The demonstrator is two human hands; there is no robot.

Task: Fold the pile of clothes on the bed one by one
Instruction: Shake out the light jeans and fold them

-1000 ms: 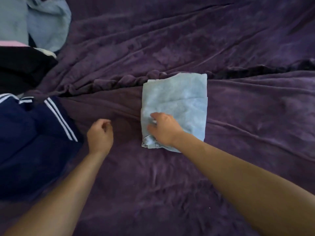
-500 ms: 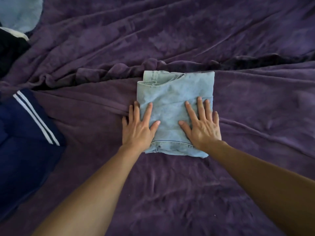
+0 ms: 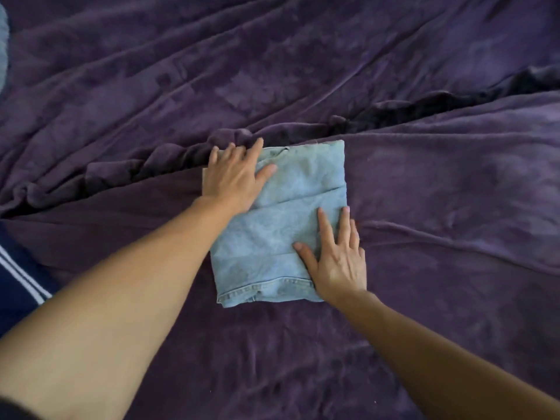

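Note:
A folded light-blue denim garment [image 3: 281,234] lies as a neat rectangle in the middle of the purple bed cover [image 3: 424,177]. My left hand [image 3: 235,177] presses flat on its far left corner with fingers straight and spread. My right hand [image 3: 336,262] lies flat on its near right part, fingers straight, the palm over the hem edge. Neither hand grips the cloth.
A navy garment with white stripes [image 3: 21,283] lies at the left edge of the bed. A sliver of pale blue fabric [image 3: 3,50] shows at the far top left. A deep wrinkle ridge [image 3: 409,110] in the cover runs diagonally behind the denim.
My left hand has slid from the near left of the denim up to its far left corner. My right hand stays flat on the near right part.

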